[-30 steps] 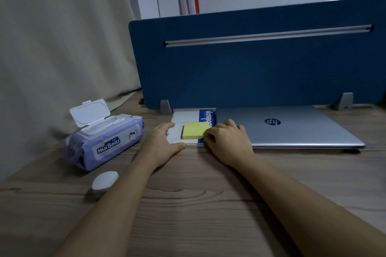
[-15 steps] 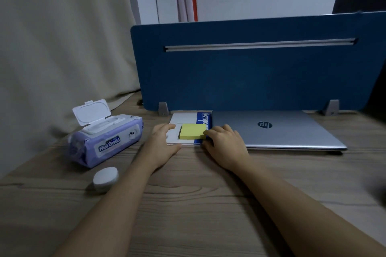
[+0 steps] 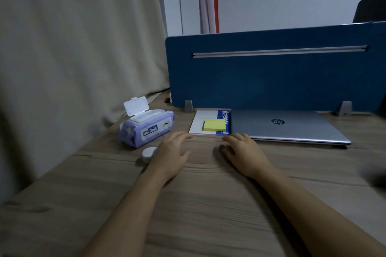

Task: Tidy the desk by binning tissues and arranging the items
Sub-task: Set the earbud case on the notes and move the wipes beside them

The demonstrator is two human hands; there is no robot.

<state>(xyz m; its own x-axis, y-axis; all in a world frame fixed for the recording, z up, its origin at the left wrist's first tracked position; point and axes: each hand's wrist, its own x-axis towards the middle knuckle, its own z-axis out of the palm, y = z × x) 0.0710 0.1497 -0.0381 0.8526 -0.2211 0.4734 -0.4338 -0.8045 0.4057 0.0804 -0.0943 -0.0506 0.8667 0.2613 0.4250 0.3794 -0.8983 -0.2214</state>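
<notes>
Grip: left hand [image 3: 170, 155] and right hand [image 3: 243, 151], both slack-fingered, holding nothing, near the notebook's [image 3: 201, 122] front edge. Sticky pad [image 3: 214, 125] on notebook, beside laptop [image 3: 288, 126]. Wipes pack [image 3: 146, 129], lid up: likely next; press lid closed, square pack to table [image 3: 208, 204] edge.

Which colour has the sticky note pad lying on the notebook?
Yellow; the sticky note pad shows best in the head view.

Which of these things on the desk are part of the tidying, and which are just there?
Part of the job:
yellow sticky-note pad
white and blue notebook
silver closed laptop
purple wet-wipes pack, lid open
small white round case

Just there:
blue desk divider panel
beige curtain
</notes>
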